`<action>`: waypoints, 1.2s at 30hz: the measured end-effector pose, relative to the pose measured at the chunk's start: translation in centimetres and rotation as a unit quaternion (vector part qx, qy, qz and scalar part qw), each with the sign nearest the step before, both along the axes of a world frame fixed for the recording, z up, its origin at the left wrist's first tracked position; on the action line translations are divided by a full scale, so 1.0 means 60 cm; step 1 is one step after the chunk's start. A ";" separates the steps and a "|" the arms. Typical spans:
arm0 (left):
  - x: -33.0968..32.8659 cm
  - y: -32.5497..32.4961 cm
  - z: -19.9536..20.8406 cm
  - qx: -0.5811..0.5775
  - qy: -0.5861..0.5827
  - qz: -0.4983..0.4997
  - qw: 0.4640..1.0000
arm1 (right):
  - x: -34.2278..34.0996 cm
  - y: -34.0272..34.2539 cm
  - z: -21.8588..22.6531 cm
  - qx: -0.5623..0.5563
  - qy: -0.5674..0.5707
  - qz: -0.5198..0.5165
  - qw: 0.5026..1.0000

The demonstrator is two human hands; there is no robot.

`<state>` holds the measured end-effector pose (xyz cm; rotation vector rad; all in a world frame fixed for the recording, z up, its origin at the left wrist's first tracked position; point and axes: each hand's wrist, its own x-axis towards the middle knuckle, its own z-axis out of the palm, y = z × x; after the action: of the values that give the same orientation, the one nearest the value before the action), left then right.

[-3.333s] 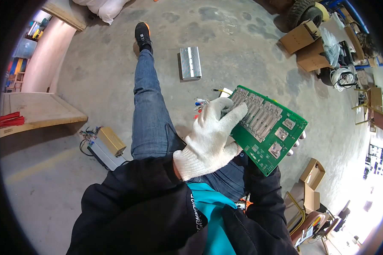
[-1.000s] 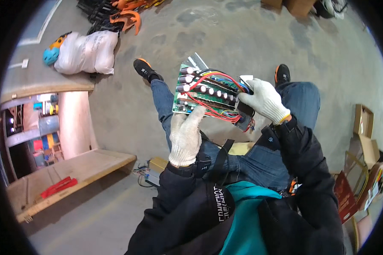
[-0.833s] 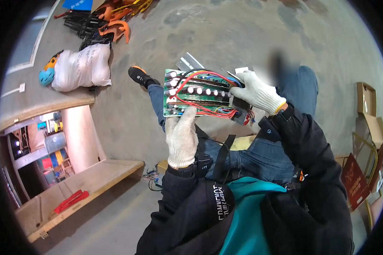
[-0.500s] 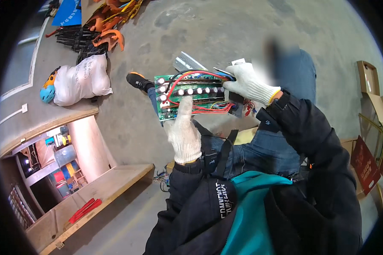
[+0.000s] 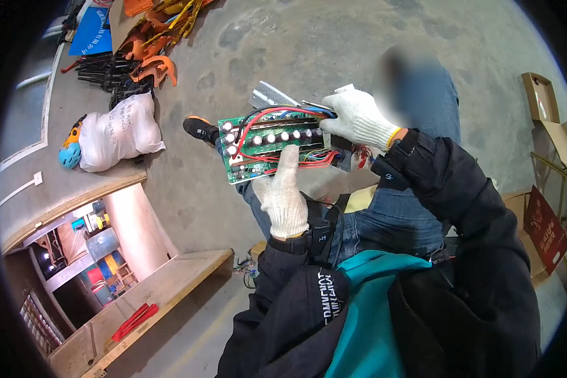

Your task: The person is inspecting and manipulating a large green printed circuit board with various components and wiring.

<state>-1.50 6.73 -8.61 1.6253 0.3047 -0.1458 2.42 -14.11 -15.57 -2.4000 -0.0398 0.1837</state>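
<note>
A green circuit board (image 5: 253,151) with rows of round capacitors is held above my lap, slightly tilted. My left hand (image 5: 285,198), in a white knit glove, grips its near edge, thumb lying over the top; the fingers beneath are hidden. My right hand (image 5: 361,118), gloved alike, is closed around thick red, black and blue wires (image 5: 290,111) at the board's right end. Whether it also pinches the board cannot be seen. Thinner coloured wires (image 5: 318,160) run along the near right side. A ribbed silver heat sink (image 5: 272,94) juts out behind the board.
Concrete floor surrounds my legs. A white sack (image 5: 123,132), a blue helmet (image 5: 70,155) and orange plastic parts (image 5: 154,70) lie at the far left. Red-handled tools (image 5: 134,321) rest on a wooden ledge (image 5: 189,271) at the near left. Open cardboard boxes (image 5: 538,101) stand right.
My left hand has shifted right along the board's near edge, its thumb now farther from the left end. The board has moved slightly left in view. My right hand keeps its grip on the wires.
</note>
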 end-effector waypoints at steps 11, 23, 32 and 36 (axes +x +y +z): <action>-0.003 0.006 -0.022 -0.069 0.016 -0.006 0.997 | -0.003 -0.002 0.019 0.025 0.051 -0.005 0.998; 0.012 0.033 -0.047 0.027 0.023 -0.039 0.999 | 0.003 -0.001 -0.004 0.015 0.014 -0.002 1.000; 0.017 0.014 -0.046 -0.085 0.060 0.041 0.994 | -0.003 0.000 -0.001 0.009 -0.002 -0.015 1.000; 0.018 0.021 -0.053 -0.091 0.049 0.019 0.994 | -0.006 0.000 -0.002 0.003 -0.015 -0.017 1.000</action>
<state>-0.42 7.97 -11.76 1.4325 0.3864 -0.2179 2.04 -14.13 -15.70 -2.3954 -0.0129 0.1320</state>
